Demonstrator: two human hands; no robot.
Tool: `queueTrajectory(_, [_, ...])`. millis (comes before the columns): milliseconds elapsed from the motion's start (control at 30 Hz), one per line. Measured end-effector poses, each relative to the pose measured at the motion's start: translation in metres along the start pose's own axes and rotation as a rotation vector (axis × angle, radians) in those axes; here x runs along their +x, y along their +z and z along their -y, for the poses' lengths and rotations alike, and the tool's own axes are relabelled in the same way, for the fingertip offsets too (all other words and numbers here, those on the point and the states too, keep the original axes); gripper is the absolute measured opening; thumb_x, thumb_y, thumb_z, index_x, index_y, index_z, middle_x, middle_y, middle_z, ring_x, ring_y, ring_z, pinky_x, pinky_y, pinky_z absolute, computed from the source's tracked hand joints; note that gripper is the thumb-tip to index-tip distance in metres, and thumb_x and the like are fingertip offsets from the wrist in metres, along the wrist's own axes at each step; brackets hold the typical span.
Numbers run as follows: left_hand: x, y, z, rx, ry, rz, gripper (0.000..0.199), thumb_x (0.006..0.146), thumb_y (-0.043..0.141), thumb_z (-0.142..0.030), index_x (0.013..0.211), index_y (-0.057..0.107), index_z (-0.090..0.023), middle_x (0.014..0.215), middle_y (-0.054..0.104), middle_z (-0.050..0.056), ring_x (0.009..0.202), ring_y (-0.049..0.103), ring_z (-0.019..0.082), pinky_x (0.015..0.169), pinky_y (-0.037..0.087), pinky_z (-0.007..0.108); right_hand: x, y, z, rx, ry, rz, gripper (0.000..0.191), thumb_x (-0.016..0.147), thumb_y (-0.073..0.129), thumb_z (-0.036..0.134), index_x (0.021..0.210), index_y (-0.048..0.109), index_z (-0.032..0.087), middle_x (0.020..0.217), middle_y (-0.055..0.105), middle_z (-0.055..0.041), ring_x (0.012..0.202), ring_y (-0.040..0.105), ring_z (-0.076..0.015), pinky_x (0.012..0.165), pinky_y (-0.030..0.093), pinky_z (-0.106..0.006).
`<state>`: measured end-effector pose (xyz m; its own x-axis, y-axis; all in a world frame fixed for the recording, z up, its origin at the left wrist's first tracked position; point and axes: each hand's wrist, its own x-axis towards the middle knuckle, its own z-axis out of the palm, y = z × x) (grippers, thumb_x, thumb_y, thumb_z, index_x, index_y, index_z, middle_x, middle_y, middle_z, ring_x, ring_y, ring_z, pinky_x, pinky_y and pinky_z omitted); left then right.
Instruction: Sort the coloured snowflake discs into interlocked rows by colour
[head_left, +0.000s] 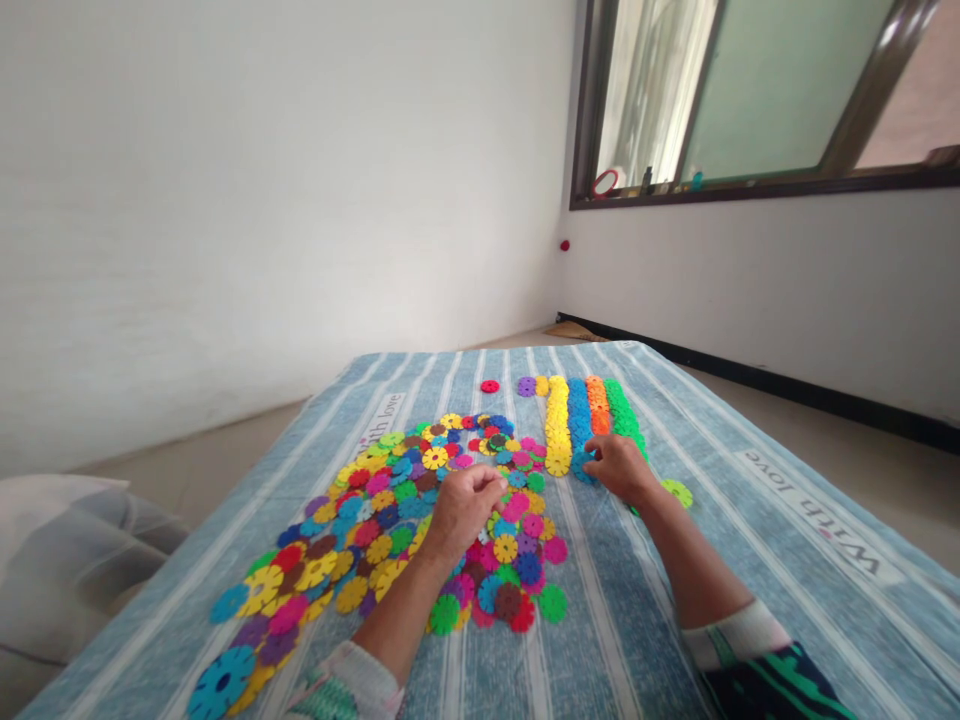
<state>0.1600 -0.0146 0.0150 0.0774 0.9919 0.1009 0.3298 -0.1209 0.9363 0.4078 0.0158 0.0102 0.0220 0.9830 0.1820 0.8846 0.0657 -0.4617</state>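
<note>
My left hand (466, 505) hovers over a loose pile of mixed-colour notched plastic snowflake discs (379, 545). Its thumb and fingers are drawn together, and whatever they may hold is hidden. At the near end of a row of overlapping blue discs (578, 415), my right hand (621, 466) has its fingers pinched at a blue snowflake disc (583, 463). Left of that lies a yellow row (557, 425). An orange row (597, 400) and a green row (622, 410) lie to the right, the green one partly behind my right hand.
Beyond the pile lie single red (490, 387), purple (527, 386) and amber (541, 385) discs. A lime disc (678, 492) sits beside my right forearm. All rest on a striped blue cloth (757, 560). A translucent white covering (67, 560) stands left of the table.
</note>
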Motion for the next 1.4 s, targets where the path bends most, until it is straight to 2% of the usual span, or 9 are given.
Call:
queueTrajectory(333, [0.0,-0.001,-0.001,0.005,-0.001,-0.012,0.019,0.067,0.059,-0.036,0.064,0.062,-0.018,0.05,0.06,-0.002,0.048,0.055,0.014,0.049,0.042,0.024,-0.003,-0.007,0.008,-0.144,0.04,-0.005,0.024,0.073,0.06,0.017,0.096,0.069,0.017,0.086,0.07,-0.0066,0.084,0.063,-0.0204,0.065,0.039,-0.025])
queueTrajectory(467, [0.001,-0.004,0.0,0.039,0.01,-0.029,0.02,0.068,0.058,-0.037,0.066,0.063,-0.018,0.05,0.061,-0.002,0.048,0.056,0.014,0.048,0.042,0.024,-0.01,-0.006,0.031,-0.194,-0.005,-0.011,0.019,0.079,0.058,0.021,0.096,0.066,0.019,0.093,0.07,-0.0083,0.088,0.064,-0.0215,0.066,0.038,-0.026])
queueTrajectory(567, [0.003,-0.008,0.001,0.079,0.039,-0.049,0.021,0.069,0.058,-0.037,0.067,0.064,-0.017,0.052,0.062,-0.002,0.049,0.058,0.015,0.049,0.044,0.024,-0.019,0.002,0.057,-0.203,-0.116,-0.003,0.017,0.086,0.053,0.028,0.095,0.065,0.021,0.098,0.07,-0.0077,0.09,0.064,-0.0199,0.067,0.038,-0.025])
queueTrajectory(733, [0.008,-0.018,0.005,0.113,0.082,-0.114,0.022,0.069,0.059,-0.038,0.068,0.065,-0.017,0.055,0.064,-0.001,0.053,0.06,0.016,0.052,0.046,0.025,-0.035,0.024,0.085,-0.212,-0.248,0.026,0.019,0.089,0.047,0.024,0.087,0.065,0.02,0.089,0.071,-0.007,0.083,0.064,-0.0182,0.063,0.036,-0.024])
queueTrajectory(867, [0.01,-0.023,0.01,0.121,0.105,-0.132,0.022,0.07,0.058,-0.037,0.066,0.065,-0.017,0.049,0.06,-0.003,0.046,0.055,0.013,0.048,0.042,0.022,-0.04,0.037,0.083,-0.208,-0.262,0.026,0.02,0.09,0.047,0.023,0.085,0.065,0.018,0.086,0.071,-0.0075,0.079,0.064,-0.0169,0.06,0.033,-0.023])
queueTrajectory(1033, [0.01,-0.027,0.013,0.113,0.103,-0.16,0.021,0.07,0.058,-0.036,0.065,0.064,-0.017,0.044,0.057,-0.004,0.039,0.047,0.01,0.043,0.036,0.021,-0.043,0.041,0.071,-0.142,-0.251,0.01,0.019,0.089,0.048,0.022,0.079,0.065,0.02,0.084,0.07,-0.0038,0.078,0.062,-0.0143,0.062,0.033,-0.022])
queueTrajectory(1233, [0.009,-0.047,0.015,0.158,0.077,-0.197,0.022,0.073,0.053,-0.035,0.068,0.063,-0.016,0.05,0.061,-0.002,0.046,0.055,0.013,0.046,0.04,0.021,-0.046,0.047,0.061,-0.031,-0.253,-0.004,0.019,0.086,0.048,0.022,0.078,0.065,0.02,0.082,0.069,-0.0029,0.077,0.061,-0.0148,0.063,0.034,-0.023])
queueTrajectory(1400, [-0.003,-0.067,0.017,0.228,0.109,-0.111,0.014,0.07,0.056,-0.027,0.062,0.062,-0.017,0.05,0.058,-0.003,0.049,0.056,0.013,0.052,0.041,0.023,-0.044,0.054,0.055,0.028,-0.255,-0.012,0.019,0.083,0.048,0.023,0.078,0.066,0.02,0.079,0.069,-0.0023,0.075,0.061,-0.0153,0.064,0.035,-0.023])
